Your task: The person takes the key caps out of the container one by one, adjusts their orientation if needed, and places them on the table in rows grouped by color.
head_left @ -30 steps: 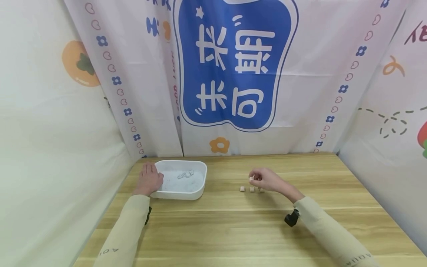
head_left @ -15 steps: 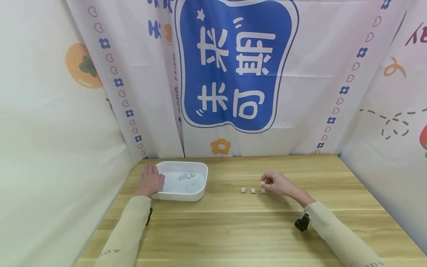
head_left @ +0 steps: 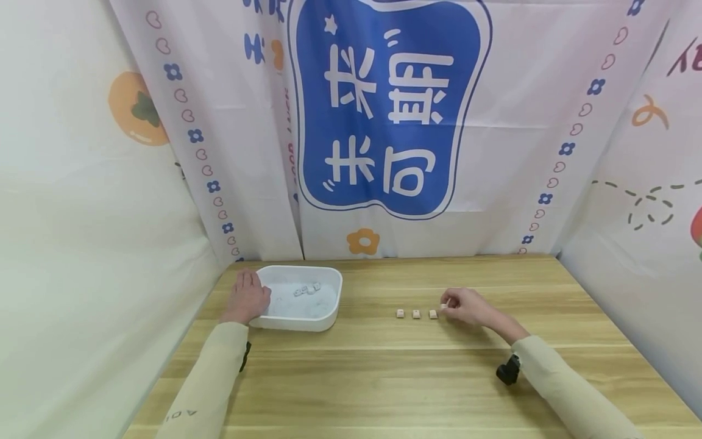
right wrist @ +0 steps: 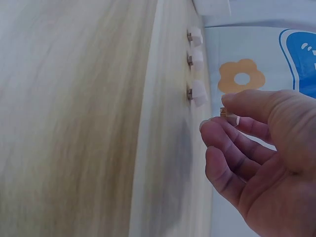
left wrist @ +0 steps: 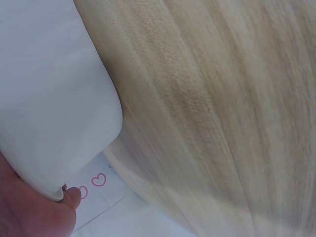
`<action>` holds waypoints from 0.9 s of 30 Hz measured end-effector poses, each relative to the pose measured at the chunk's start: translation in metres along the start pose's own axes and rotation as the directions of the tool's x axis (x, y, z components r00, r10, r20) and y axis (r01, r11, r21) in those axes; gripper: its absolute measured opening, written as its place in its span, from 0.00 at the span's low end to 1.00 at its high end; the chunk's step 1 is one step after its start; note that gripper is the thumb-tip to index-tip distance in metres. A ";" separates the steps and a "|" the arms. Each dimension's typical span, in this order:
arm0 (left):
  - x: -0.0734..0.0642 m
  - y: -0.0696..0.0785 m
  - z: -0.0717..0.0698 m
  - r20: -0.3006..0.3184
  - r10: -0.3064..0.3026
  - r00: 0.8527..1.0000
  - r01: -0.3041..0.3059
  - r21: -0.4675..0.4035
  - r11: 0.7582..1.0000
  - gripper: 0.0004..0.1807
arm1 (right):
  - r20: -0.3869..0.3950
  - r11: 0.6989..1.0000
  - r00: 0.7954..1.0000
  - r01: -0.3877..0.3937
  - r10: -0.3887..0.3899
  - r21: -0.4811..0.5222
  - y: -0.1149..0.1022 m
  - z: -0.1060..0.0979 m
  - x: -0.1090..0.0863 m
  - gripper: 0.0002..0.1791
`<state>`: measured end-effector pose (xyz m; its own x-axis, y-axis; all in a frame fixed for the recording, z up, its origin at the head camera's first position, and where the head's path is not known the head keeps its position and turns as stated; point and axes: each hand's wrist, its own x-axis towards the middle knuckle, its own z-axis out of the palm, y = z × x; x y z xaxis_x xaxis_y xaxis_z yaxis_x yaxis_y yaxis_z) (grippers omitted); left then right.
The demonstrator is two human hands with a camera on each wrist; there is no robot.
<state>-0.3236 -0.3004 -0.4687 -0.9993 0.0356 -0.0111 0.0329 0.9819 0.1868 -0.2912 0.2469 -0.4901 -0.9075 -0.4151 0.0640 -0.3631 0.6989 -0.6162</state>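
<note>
My left hand holds the left rim of a white plastic basin. In the left wrist view, digits of that hand curl at the basin's edge. Several small pale keycaps lie inside it. My right hand pinches a small white keycap between thumb and fingers, just above the table. To its left, three keycaps sit spaced in a row on the wood: a left one, a middle one and a right one, nearest the hand.
The wooden table runs back to a printed white cloth. Cloth walls rise on the left and right. A black wrist device hangs under the right sleeve.
My right hand has moved right with the pinched keycap and lowered slightly, uncovering the row's right keycap. My left hand stays on the basin.
</note>
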 end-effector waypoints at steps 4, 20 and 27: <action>0.000 0.000 0.001 -0.004 0.006 1.000 -0.006 0.006 1.000 0.39 | 0.025 1.000 1.000 -0.009 0.009 0.017 0.005 0.000 -0.002 0.07; -0.003 0.001 -0.002 -0.002 0.009 1.000 -0.009 -0.010 1.000 0.39 | 0.084 0.999 0.995 -0.043 0.044 -0.005 0.010 -0.001 -0.006 0.07; -0.001 -0.001 -0.002 0.001 0.011 1.000 -0.011 -0.017 1.000 0.39 | 0.076 0.998 0.995 -0.062 0.063 -0.021 0.015 0.001 -0.006 0.07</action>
<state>-0.3223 -0.3020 -0.4673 -0.9989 0.0462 -0.0096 0.0433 0.9782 0.2032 -0.2912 0.2590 -0.5001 -0.9100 -0.4131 -0.0345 -0.3108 0.7351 -0.6026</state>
